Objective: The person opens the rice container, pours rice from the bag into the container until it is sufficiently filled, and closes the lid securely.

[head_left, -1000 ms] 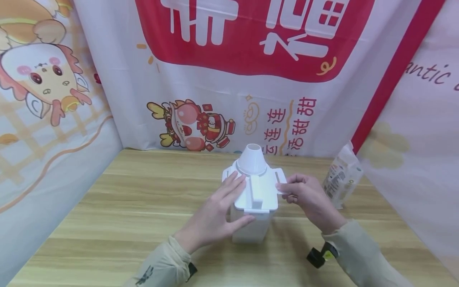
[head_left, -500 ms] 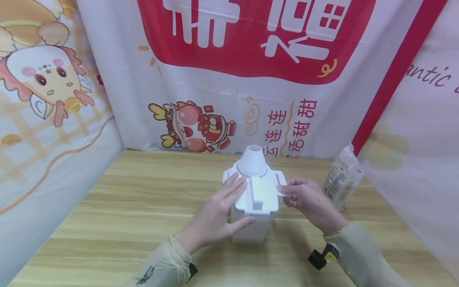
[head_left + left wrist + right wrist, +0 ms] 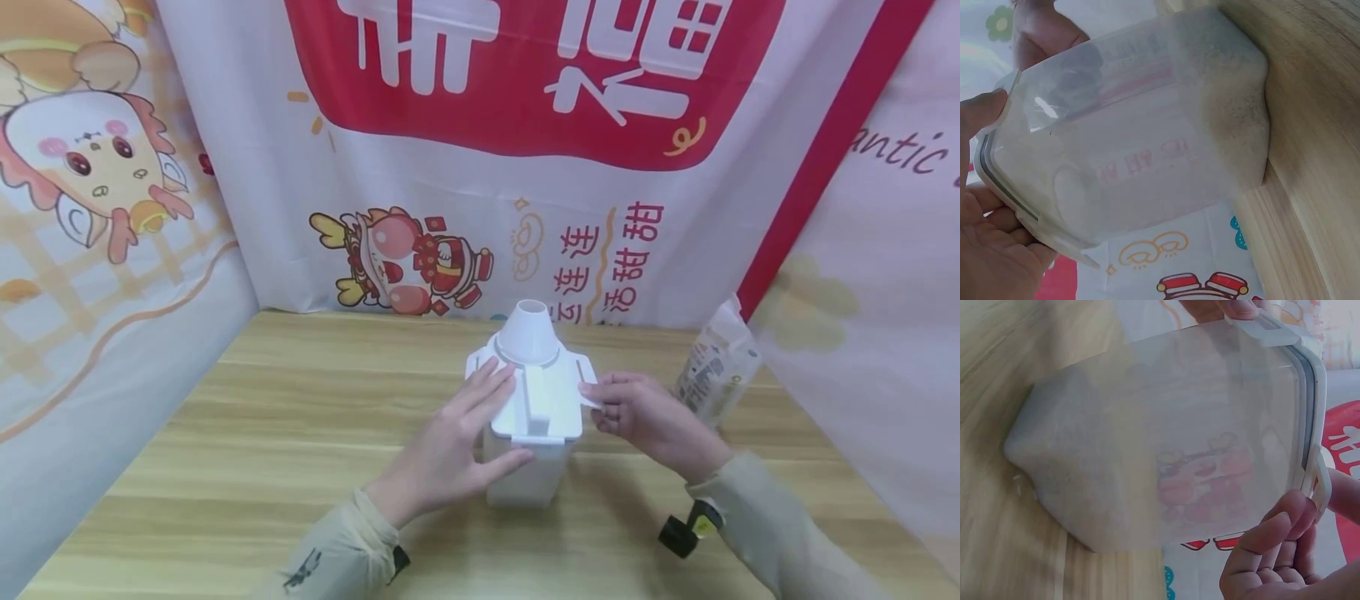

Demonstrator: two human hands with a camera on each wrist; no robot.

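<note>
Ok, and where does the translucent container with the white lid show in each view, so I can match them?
Head: the container stands just right of centre, lower half, lid up.
Left wrist: the container spans left and middle, lid toward the left.
Right wrist: the container fills the middle, lid toward the right.
Shared landmark: the wooden table.

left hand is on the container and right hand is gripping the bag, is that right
No, the right hand isn't gripping the bag: it pinches a side clip of the container, as the right wrist view shows. The left hand is indeed on the container.
</note>
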